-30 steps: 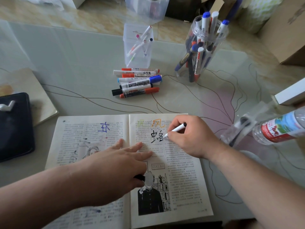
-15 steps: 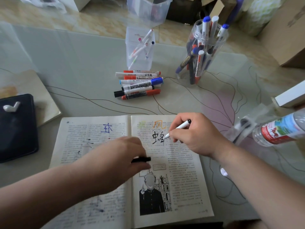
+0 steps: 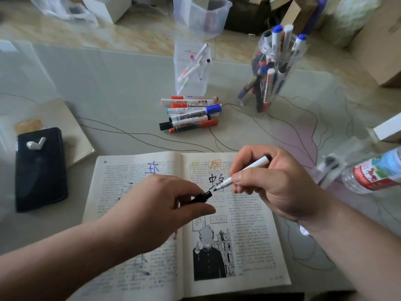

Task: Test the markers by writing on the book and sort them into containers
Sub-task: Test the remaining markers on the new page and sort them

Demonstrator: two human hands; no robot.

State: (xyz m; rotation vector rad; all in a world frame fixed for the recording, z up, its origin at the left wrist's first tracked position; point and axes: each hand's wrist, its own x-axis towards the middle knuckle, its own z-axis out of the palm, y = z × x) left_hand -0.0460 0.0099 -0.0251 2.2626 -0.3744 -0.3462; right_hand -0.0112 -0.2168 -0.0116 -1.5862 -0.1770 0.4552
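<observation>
Marker [image 3: 257, 164]: gripped in right hand [image 3: 277, 185], nib beyond fingertips facing black cap [image 3: 201, 197] pinched by left hand [image 3: 156, 211]; probably recapping.

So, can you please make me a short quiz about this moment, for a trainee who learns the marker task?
1. True or false: the marker in the right hand has its cap on.
2. What does the left hand pinch? A) a black cap B) a red marker C) an earbud
3. Fill in: the black character stands on the ____ page of the open book.

Key:
1. False: the dark tip is bare.
2. A.
3. Right, near the top of that page.
</observation>
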